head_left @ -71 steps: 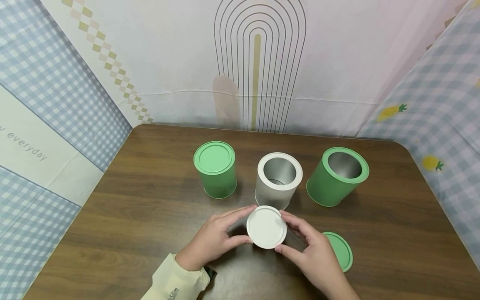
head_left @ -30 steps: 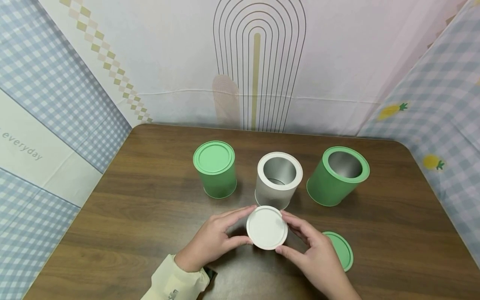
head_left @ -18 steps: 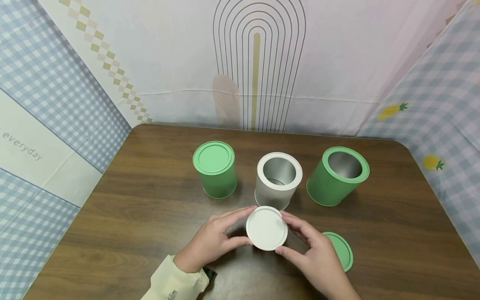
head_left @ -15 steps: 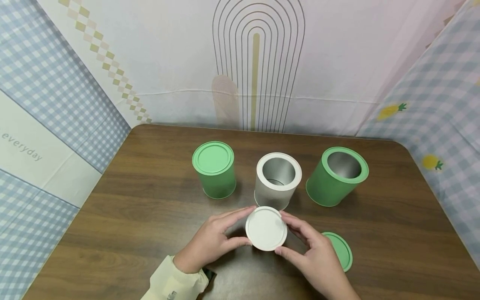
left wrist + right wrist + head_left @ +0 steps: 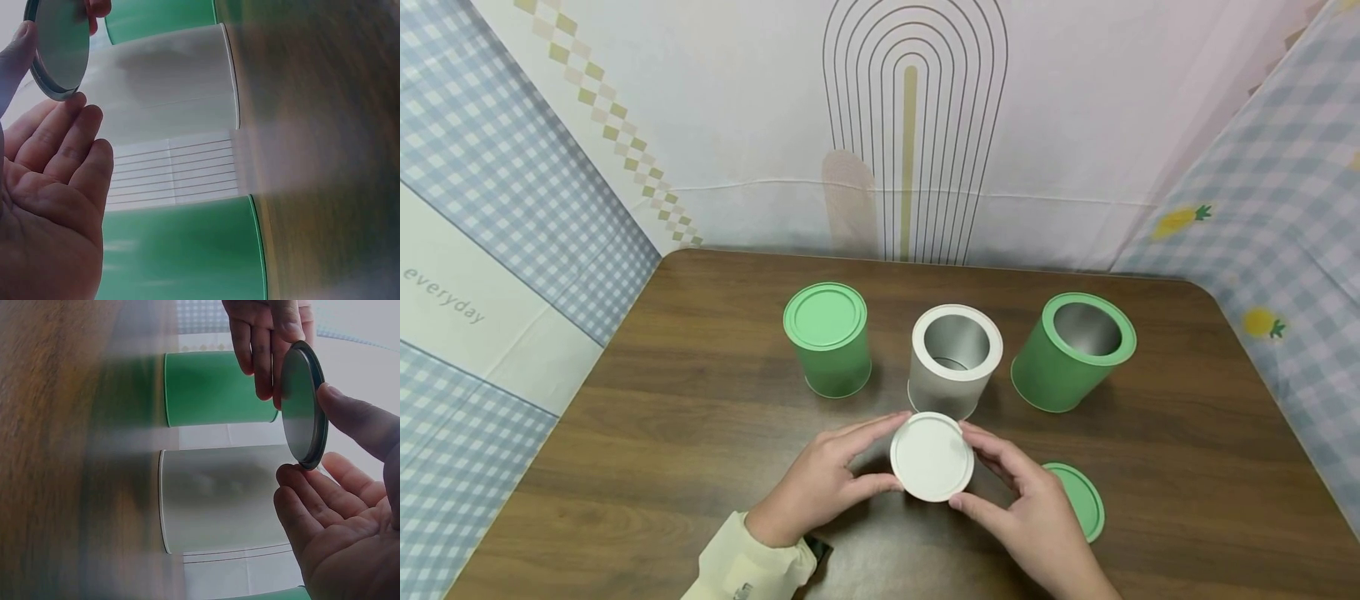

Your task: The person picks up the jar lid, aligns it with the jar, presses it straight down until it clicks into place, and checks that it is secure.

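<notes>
On a table [image 5: 647,467], a white can [image 5: 947,392] stood between a lidded green can [image 5: 837,362] and an open green can [image 5: 1052,375]. Left hand [image 5: 823,479] and right hand [image 5: 1026,492] pinched a white lid [image 5: 932,457] by its rim, raised in front of the white can.

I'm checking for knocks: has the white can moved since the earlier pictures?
No; the white can stays put against the table's back edge in the head view.
</notes>
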Motion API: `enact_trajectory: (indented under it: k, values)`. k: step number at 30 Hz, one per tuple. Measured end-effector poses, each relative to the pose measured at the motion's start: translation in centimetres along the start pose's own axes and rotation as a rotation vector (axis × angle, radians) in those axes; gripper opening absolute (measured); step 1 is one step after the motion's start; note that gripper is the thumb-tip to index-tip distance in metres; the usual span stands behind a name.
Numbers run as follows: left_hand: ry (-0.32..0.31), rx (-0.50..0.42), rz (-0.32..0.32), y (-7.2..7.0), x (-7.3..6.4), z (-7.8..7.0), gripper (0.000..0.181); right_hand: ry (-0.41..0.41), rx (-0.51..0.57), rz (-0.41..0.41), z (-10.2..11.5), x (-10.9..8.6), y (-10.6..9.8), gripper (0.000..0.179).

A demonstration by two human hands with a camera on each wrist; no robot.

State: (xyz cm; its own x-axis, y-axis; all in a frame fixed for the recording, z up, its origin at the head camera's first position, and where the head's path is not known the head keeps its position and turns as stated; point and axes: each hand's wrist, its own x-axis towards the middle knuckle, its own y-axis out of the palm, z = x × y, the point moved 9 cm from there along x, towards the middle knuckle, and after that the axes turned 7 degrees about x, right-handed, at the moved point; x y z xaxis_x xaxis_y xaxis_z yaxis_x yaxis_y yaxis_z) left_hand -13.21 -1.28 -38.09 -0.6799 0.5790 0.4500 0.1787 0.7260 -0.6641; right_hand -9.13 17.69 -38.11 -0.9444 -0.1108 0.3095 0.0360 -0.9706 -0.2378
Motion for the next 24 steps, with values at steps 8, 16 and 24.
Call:
enact_trajectory:
  k: [8,16,24]
  values:
    - [-0.006,-0.013,0.001,-0.02,0.06,0.04,0.07,-0.002,0.01,-0.002,0.05,0.01,-0.01,0.062]
    - [0.007,-0.011,-0.012,-0.11,0.07,0.0,0.072,-0.007,0.023,0.0,0.21,0.08,-0.05,0.062]
    - [-0.005,-0.012,-0.004,-0.14,0.1,-0.05,0.071,-0.021,0.033,0.001,0.37,0.04,-0.08,0.063]
